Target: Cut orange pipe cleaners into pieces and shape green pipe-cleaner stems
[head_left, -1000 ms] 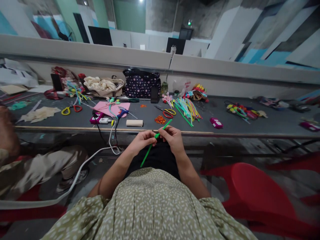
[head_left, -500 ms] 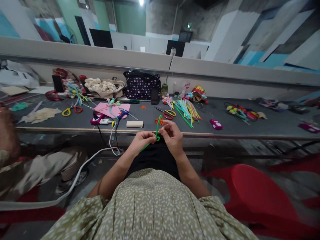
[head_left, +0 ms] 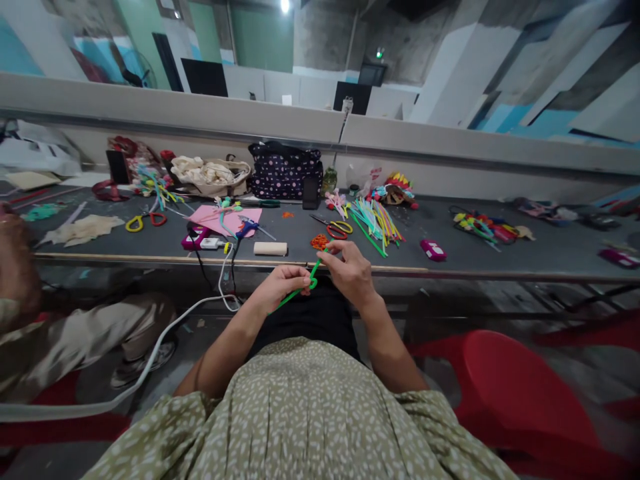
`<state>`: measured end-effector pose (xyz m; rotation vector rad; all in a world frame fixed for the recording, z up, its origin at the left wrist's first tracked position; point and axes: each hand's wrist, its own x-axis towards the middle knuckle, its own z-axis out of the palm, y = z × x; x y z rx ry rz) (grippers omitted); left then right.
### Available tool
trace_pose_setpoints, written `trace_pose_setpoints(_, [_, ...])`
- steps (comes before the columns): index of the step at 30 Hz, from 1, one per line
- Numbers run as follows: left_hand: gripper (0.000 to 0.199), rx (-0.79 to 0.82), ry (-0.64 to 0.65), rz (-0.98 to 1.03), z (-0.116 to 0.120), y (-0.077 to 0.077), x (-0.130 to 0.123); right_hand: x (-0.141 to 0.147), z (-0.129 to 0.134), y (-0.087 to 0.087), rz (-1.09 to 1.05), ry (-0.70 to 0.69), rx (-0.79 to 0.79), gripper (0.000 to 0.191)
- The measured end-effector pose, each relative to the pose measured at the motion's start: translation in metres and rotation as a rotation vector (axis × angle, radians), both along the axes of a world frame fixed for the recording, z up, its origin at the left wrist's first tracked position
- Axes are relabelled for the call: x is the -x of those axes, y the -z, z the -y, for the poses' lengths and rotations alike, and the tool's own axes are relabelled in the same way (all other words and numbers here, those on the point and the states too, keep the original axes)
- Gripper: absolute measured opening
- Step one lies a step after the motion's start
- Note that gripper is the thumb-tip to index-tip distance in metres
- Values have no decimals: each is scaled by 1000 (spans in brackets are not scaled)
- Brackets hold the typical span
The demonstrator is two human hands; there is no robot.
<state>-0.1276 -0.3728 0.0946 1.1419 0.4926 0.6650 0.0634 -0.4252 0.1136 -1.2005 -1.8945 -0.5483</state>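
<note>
A green pipe cleaner (head_left: pixel 314 272) with a small loop bent into it is stretched between my two hands, over my lap at the table's front edge. My left hand (head_left: pixel 286 285) pinches it beside the loop, and one tail runs down under the palm. Higher up, the other end sits between the thumb and fingertips of my right hand (head_left: pixel 350 270). Just beyond my hands an orange coiled piece (head_left: pixel 319 241) lies on the table. Behind it are red-and-yellow-handled scissors (head_left: pixel 340 230), with a bundle of coloured pipe cleaners (head_left: pixel 377 225) to their right.
A cream roll (head_left: pixel 271 249), a blue glue gun (head_left: pixel 247 229) and pink paper (head_left: pixel 225 219) lie left on the table (head_left: pixel 300 220). A white cable (head_left: pixel 170 327) hangs down. Another person's hand (head_left: pixel 17 260) is far left; a red stool (head_left: pixel 520 387) stands right.
My right hand has taken hold of the pipe cleaner's upper end, which stood free before, and tilted it to the right. My left hand keeps its pinch near the loop.
</note>
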Motion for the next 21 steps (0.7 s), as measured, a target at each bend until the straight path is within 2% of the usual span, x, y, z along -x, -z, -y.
trace_pose_setpoints(3, [24, 31, 0, 24, 1, -2, 0, 2, 4, 0, -269, -41, 44, 24])
trace_pose_setpoints(6, [23, 54, 3, 46, 1, 0, -1, 9, 4, 2, -765, -72, 90, 26])
trace_pose_setpoints(8, [21, 63, 20, 55, 1, 2, -2, 14, 1, 5, -1035, -169, 230, 28])
trace_pose_setpoints(11, [19, 78, 51, 53, 2, 4, -5, 20, -4, 7, -1248, -374, 449, 33])
trace_pose_setpoints(13, [18, 90, 70, 49, 2, 5, -6, 24, -5, 7, -1305, -466, 494, 33])
trace_pose_setpoints(16, [18, 105, 98, 55, 2, 7, -7, 27, -3, 7, -1275, -500, 434, 25])
trace_pose_setpoints(19, [20, 143, 200, 106, 2, 7, -6, 27, 6, 8, -1078, -403, 254, 15])
trace_pose_setpoints(21, [22, 217, 294, 180, 3, 5, -5, 25, 14, 8, -829, -306, 96, 9])
